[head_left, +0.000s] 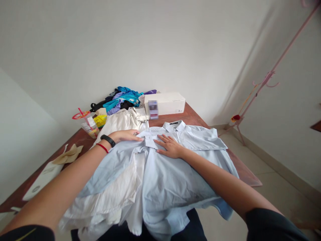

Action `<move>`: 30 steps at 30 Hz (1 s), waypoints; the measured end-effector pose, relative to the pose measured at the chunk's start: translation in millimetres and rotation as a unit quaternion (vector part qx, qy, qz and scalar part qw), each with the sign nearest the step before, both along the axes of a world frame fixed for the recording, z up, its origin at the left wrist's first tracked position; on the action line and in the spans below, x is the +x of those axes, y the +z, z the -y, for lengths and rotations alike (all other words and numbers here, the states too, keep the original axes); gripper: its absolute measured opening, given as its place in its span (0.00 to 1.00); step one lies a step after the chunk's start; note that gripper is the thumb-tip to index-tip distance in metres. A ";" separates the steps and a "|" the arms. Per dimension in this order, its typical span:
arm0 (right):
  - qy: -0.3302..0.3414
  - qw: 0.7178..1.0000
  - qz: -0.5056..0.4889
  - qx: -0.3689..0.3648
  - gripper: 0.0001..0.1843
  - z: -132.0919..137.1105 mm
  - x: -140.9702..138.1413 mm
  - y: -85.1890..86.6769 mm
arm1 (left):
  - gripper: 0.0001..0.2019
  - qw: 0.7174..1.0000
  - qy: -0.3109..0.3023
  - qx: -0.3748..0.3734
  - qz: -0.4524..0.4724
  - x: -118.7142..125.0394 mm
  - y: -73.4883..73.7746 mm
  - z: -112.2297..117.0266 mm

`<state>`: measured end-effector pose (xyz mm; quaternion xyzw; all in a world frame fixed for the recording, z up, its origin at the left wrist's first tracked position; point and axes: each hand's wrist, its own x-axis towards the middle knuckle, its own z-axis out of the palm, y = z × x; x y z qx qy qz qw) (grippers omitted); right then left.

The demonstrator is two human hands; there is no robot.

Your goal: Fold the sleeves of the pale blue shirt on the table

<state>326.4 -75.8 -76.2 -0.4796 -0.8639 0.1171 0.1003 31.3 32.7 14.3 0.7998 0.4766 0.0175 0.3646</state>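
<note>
Shirt point(173, 177) out wide on the tabletop point(191, 117), lying between you and the box point(170, 104), and you're onto it with both arms stretched! Spreading and smoothing looks like the work in hand, and I'd call it roughly midway. Done, as I judge it: the collar point(182, 126) sits neatly just on your side of the box, the body is laid out below, and the sleeve point(217, 139) to the right of the box lies fairly flat. Left, by the look of it: the gathered cloth around your fingers, plus plenty of creases nearer you than the box.

And the grips! Your right grip point(169, 146) is spread flat, fingers apart, pressing on the front and clasping nothing. Your left grip point(126, 135) has its fingers reaching onto the pale blue fabric, left of the box and nearer you; whether it pinches any, I can't make out.

What a soft, pale blue piece: collared, with a dark label point(173, 123) inside the neck on the box side, rumpled through the body, its hem drooping over your edge, opposite the box. Striped white cloth point(120, 189) pokes out underneath, to the left.
</note>
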 end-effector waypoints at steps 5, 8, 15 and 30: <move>0.004 1.000 -0.006 0.007 0.40 -2.2 1.0 -4.6 | 0.47 0.999 -0.029 -0.034 0.027 -29.0 29.6 21.6; 0.013 1.000 -0.015 0.019 0.39 -1.5 1.5 -5.1 | 0.47 0.998 -0.043 -0.035 0.006 -40.3 30.7 30.2; 0.055 0.995 -0.041 0.070 0.32 0.6 1.1 -5.0 | 0.52 0.992 -0.114 0.012 -0.055 -55.8 29.9 47.4; 0.076 0.988 -0.082 0.106 0.32 1.7 -5.9 -4.7 | 0.35 0.982 -0.008 -0.185 0.046 -85.0 68.3 62.2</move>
